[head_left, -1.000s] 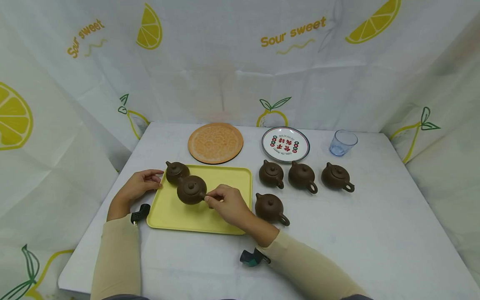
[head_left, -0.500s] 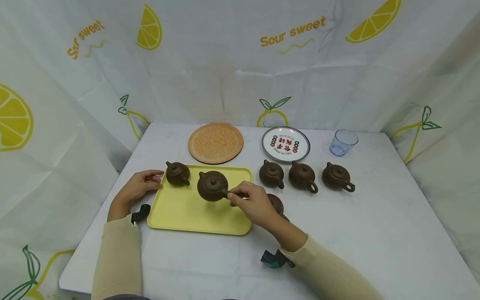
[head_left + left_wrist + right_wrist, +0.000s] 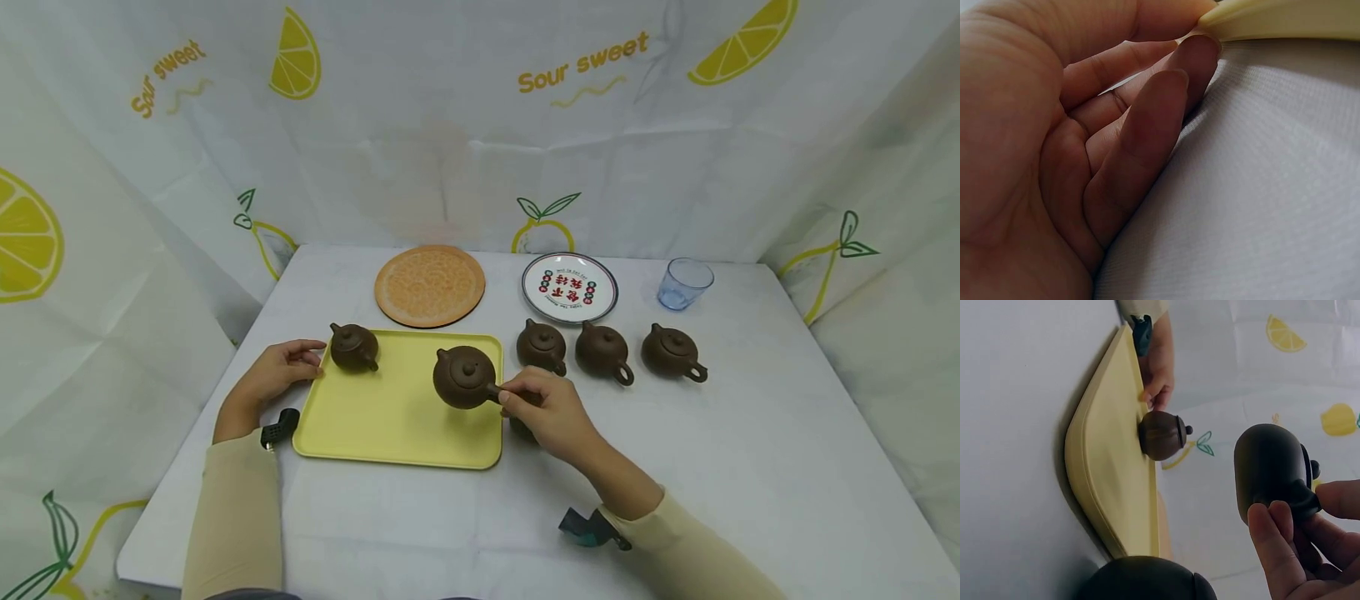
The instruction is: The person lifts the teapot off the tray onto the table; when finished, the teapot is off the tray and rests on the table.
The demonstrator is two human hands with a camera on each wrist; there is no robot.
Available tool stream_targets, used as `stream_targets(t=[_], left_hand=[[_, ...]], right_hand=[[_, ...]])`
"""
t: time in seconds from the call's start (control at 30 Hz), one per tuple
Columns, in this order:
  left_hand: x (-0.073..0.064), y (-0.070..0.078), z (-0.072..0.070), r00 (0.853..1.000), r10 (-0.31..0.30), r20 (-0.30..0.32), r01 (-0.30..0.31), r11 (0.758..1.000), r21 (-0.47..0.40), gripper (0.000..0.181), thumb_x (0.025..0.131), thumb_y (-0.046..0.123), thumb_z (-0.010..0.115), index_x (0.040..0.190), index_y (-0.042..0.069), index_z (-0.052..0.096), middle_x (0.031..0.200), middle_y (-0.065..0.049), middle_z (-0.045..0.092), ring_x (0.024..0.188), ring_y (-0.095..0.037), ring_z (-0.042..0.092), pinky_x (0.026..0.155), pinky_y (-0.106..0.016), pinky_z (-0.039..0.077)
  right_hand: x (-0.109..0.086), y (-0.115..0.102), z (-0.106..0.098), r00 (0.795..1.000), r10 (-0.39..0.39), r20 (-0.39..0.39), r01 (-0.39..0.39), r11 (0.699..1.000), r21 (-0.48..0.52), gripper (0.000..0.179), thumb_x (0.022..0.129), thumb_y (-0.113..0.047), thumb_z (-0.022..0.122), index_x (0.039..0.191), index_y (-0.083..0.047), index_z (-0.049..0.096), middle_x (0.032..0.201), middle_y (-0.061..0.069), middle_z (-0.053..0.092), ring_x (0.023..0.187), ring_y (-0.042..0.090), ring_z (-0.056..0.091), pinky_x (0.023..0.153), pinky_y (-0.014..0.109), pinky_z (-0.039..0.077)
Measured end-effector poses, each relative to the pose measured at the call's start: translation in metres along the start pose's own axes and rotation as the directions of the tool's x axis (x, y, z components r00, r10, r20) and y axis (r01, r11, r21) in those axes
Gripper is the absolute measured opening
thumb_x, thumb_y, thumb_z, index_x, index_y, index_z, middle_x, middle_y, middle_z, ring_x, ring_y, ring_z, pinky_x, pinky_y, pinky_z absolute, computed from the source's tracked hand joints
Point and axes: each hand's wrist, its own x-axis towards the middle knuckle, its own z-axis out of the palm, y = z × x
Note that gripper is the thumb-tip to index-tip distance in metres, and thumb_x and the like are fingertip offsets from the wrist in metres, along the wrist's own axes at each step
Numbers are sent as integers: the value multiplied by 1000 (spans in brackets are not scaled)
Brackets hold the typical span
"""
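A brown clay teapot (image 3: 465, 377) hangs above the right part of the yellow tray (image 3: 397, 457); its spout points up and left. My right hand (image 3: 551, 412) pinches that teapot's handle between thumb and fingers, clearly seen in the right wrist view, where the teapot (image 3: 1270, 465) is apart from the tray. At the tray's left rim is my left hand (image 3: 279, 373); in the left wrist view its thumb and a fingertip meet at the rim (image 3: 1260, 22), the other fingers loosely bent. A second teapot (image 3: 353, 347) sits in the tray's far left corner.
Right of the tray stand several like teapots, including a left one (image 3: 542, 342), a middle one (image 3: 602, 348) and a right one (image 3: 671, 350). Another (image 3: 522, 430) is mostly hidden by my right hand. Behind lie an orange round mat (image 3: 430, 286), a white plate (image 3: 570, 287) and a blue glass (image 3: 684, 285).
My right hand has carried the teapot rightward, from beside the corner teapot to above the tray's right part. It now covers much of the nearest teapot. My left hand has not moved.
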Motion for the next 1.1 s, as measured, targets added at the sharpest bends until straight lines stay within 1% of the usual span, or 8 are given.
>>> stream_targets(t=[0.17,0.27,0.43,0.53,0.63,0.77,0.87,1.1], left_hand=[[1,-1,1,1000,-4,-2,4,1000,-9,55,83,8,74,133,-3,54,97,-8,66,83,-11,63,74,-20,48],[1,-1,1,1000,-2,3,2,1000,-6,56,83,9,75,134,-4,54,97,-8,66,83,-11,63,74,-20,49],[-1,0,0,1000,0,3,0,1000,6,57,83,9,75,134,-4,53,102,-11,64,86,-9,62,77,-18,47],[-2,0,-1,1000,8,2,-8,1000,-5,57,83,8,75,134,-4,52,105,-15,63,87,-7,61,78,-16,45],[-1,-1,-1,1000,18,10,-18,1000,-20,58,83,7,75,135,-6,51,105,-16,62,87,-7,61,79,-15,45],[0,-2,0,1000,10,9,-10,999,-35,57,83,6,75,134,-5,52,103,-13,63,87,-7,61,79,-15,45],[0,-2,0,1000,2,8,-2,1000,-30,56,83,7,74,134,-3,53,102,-11,63,88,-8,61,80,-16,45],[0,-3,-1,1000,-17,8,17,1000,-8,57,84,10,74,135,-3,53,102,-12,64,87,-9,61,79,-17,46]], right_hand=[[-7,12,-17,999,-44,-27,45,998,48,8,90,-4,68,93,2,72,90,11,62,78,25,68,71,31,55],[-12,18,-29,997,-57,-50,59,997,42,7,90,-1,67,93,4,71,90,12,62,77,23,69,71,33,56],[-21,26,-49,994,-63,-89,63,998,-3,6,91,1,65,91,5,70,88,12,62,76,23,69,70,33,56],[-26,29,-59,992,-64,-111,63,998,-15,8,91,1,65,91,8,69,89,13,62,76,25,69,70,33,56],[-32,33,-67,989,-62,-137,59,998,-25,9,91,1,64,92,9,69,90,15,62,76,22,69,70,31,56],[-43,38,-76,981,-53,-184,53,999,-4,9,91,3,63,93,10,68,90,20,61,75,18,69,71,29,56],[-51,42,-83,976,-49,-210,55,998,25,9,91,6,62,95,12,67,92,23,60,77,17,69,71,30,55],[-63,55,-99,972,-43,-233,53,998,38,7,90,9,61,94,14,65,89,17,61,75,15,68,70,28,55]])
